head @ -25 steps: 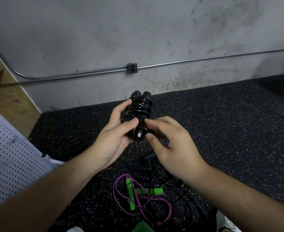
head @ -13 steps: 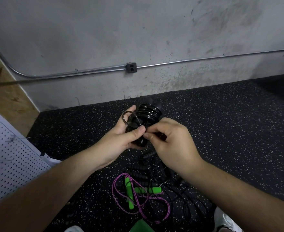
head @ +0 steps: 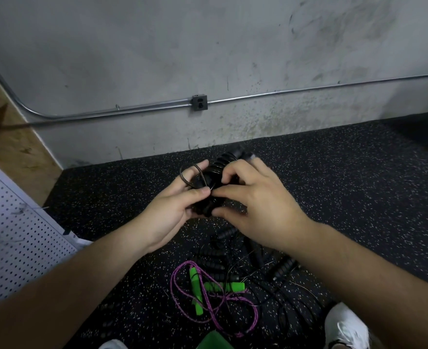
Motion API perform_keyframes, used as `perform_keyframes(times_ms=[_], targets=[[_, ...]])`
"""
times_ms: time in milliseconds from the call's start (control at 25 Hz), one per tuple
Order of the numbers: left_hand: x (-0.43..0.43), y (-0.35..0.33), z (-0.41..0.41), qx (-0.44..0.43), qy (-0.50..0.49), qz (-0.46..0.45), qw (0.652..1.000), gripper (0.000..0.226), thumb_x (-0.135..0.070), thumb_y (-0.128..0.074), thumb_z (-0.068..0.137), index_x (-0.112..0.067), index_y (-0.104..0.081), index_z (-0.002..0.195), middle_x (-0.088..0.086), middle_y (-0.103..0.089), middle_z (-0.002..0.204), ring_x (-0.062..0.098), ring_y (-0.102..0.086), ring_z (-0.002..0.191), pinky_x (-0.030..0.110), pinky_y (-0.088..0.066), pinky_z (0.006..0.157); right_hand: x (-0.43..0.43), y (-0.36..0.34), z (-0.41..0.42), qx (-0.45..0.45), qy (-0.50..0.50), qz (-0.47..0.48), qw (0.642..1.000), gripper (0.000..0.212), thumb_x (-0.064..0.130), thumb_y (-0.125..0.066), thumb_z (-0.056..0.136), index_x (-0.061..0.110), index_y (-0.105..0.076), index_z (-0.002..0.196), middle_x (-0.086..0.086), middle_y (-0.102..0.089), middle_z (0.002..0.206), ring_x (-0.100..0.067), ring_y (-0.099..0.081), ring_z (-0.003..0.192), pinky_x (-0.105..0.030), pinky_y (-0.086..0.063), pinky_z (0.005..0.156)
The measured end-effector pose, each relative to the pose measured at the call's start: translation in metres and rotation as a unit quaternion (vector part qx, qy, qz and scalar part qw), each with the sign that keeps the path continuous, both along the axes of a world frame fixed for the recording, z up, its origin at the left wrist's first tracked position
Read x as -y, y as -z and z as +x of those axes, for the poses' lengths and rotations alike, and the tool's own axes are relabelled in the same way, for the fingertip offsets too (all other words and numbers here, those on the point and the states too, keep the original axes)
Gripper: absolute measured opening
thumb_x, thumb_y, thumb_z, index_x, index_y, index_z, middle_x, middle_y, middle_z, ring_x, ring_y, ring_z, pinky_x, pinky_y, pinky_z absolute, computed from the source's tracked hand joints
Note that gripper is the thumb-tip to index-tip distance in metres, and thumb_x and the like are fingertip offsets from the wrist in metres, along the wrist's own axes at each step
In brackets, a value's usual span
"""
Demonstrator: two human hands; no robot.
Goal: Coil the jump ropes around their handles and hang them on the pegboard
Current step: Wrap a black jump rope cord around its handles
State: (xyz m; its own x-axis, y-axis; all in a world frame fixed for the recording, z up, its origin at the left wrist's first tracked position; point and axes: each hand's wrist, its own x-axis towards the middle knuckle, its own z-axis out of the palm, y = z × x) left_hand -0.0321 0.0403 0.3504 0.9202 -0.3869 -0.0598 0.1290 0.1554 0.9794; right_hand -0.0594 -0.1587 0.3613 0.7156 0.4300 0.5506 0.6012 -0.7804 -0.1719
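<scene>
- Purple rope [head: 172,282], with green grips [head: 220,287], lies loose on the mat [head: 346,187] right by the person's white shoe [head: 346,326], not coiled yet.
- Just past it a pile [head: 281,269] of black ropes sprawls on the same mat, all crossed over one another (I can't count them from here).
- Above that pile both hands hold one black rope [head: 223,163] in the air, its cord wound in rings round the paired handles [head: 239,153].
- Left hand [head: 167,215] cups the bundle from below, thumb pressed across the coils. Its forefinger sticks up through a small spare loop [head: 182,176] of cord.
- Right hand [head: 263,207] comes over the top from the right, fingers curled, thumb and fingertips pinching the coil right beside the left thumb.
- The bundle's long axis runs from low by the palms up and away to the right, toward the wall [head: 208,46], and the handles poke out beyond the right fingers.
- I'd say the wrap is nearly done and the end is being secured. What matters is the spare loop, which sits on the bundle's left side with the right pinch just beside it.
- Pegboard [head: 13,238] stands off to the left, well apart from the bundle, so the left hand is the nearer one for hanging.
- Farthest back, the wall carries a conduit [head: 122,113] and an outlet box [head: 199,102].
</scene>
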Motion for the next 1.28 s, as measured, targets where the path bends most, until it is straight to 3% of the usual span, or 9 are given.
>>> perform_keyframes(times_ms=[120,200,320,400,560,800,1000,1200,1280], targets=[[-0.006,0.002,0.004,0.019,0.048,0.025,0.998,0.054,-0.012,-0.068,0.087,-0.026,-0.059,0.138,0.01,-0.066,0.133,0.027,-0.062,0.124,0.044,-0.05,0.102,0.015,-0.009,0.006,-0.013,0.013,-0.098,0.995,0.07,0.056,-0.076,0.073,0.023,-0.055,0.132,0.004,-0.045,0.144,-0.023,-0.035,0.139,-0.046,-0.028,0.118],[-0.006,0.002,0.004,0.014,0.081,0.029,0.996,0.045,-0.016,-0.067,0.088,-0.026,-0.064,0.132,0.014,-0.065,0.132,0.029,-0.062,0.123,0.045,-0.05,0.105,0.021,-0.011,0.013,-0.031,0.032,-0.166,0.985,0.087,0.064,-0.073,0.071,0.025,-0.045,0.143,0.002,-0.047,0.149,-0.025,-0.037,0.142,-0.047,-0.02,0.123],[-0.002,0.002,0.004,0.042,0.029,0.101,0.994,0.031,-0.033,-0.071,0.088,-0.031,-0.072,0.118,0.003,-0.074,0.115,0.022,-0.068,0.112,0.042,-0.053,0.1,0.019,-0.004,0.017,-0.092,0.041,-0.202,0.974,0.081,0.066,-0.064,0.078,0.028,-0.042,0.147,0.0,-0.06,0.132,-0.03,-0.058,0.118,-0.049,-0.046,0.103],[0.001,0.001,0.004,0.085,-0.038,0.158,0.983,0.026,-0.04,-0.07,0.083,-0.033,-0.076,0.107,-0.005,-0.076,0.105,0.012,-0.07,0.103,0.03,-0.053,0.092,0.015,0.003,0.018,-0.085,0.039,-0.21,0.973,0.08,0.069,-0.055,0.079,0.027,-0.043,0.146,-0.002,-0.063,0.125,-0.031,-0.061,0.11,-0.049,-0.052,0.091],[0.002,-0.002,0.009,0.098,-0.136,0.14,0.976,0.01,-0.026,-0.077,0.084,-0.022,-0.08,0.092,-0.003,-0.078,0.095,0.008,-0.072,0.09,0.017,-0.053,0.078,0.005,0.006,0.018,-0.093,0.039,-0.211,0.972,0.083,0.068,-0.06,0.079,0.026,-0.042,0.149,-0.001,-0.063,0.126,-0.031,-0.058,0.112,-0.049,-0.046,0.096],[-0.003,-0.008,0.02,0.102,-0.151,0.171,0.968,0.003,-0.01,-0.076,0.087,-0.011,-0.076,0.09,0.007,-0.076,0.081,0.017,-0.072,0.077,0.029,-0.055,0.073,-0.001,0.012,0.023,-0.181,0.044,-0.218,0.958,0.082,0.072,-0.059,0.083,0.036,-0.033,0.152,0.008,-0.053,0.138,-0.022,-0.049,0.126,-0.041,-0.039,0.107],[-0.006,-0.022,0.022,0.171,-0.188,0.163,0.953,0.014,-0.005,-0.075,0.086,-0.017,-0.074,0.081,0.008,-0.074,0.075,0.02,-0.069,0.074,0.031,-0.056,0.075,-0.009,0.02,0.028,-0.307,0.017,-0.052,0.95,0.082,0.066,-0.072,0.077,0.037,-0.043,0.148,0.01,-0.055,0.13,-0.015,-0.055,0.118,-0.034,-0.049,0.097],[-0.018,-0.026,0.029,0.183,-0.158,0.178,0.954,0.011,-0.015,-0.075,0.088,-0.02,-0.075,0.098,0.0,-0.077,0.089,0.011,-0.072,0.087,0.025,-0.054,0.084,-0.015,0.022,0.034,-0.283,0.017,-0.008,0.959,0.08,0.068,-0.071,0.075,0.04,-0.044,0.145,0.009,-0.057,0.13,-0.018,-0.056,0.117,-0.041,-0.049,0.1],[-0.028,-0.021,0.034,0.174,-0.1,0.274,0.941,0.048,-0.037,-0.076,0.083,-0.024,-0.065,0.128,-0.009,-0.072,0.115,0.002,-0.067,0.105,0.023,-0.05,0.097,-0.017,0.023,0.038,-0.21,0.051,-0.045,0.975,0.082,0.072,-0.067,0.075,0.04,-0.041,0.146,0.008,-0.057,0.132,-0.024,-0.054,0.119,-0.044,-0.046,0.102]])
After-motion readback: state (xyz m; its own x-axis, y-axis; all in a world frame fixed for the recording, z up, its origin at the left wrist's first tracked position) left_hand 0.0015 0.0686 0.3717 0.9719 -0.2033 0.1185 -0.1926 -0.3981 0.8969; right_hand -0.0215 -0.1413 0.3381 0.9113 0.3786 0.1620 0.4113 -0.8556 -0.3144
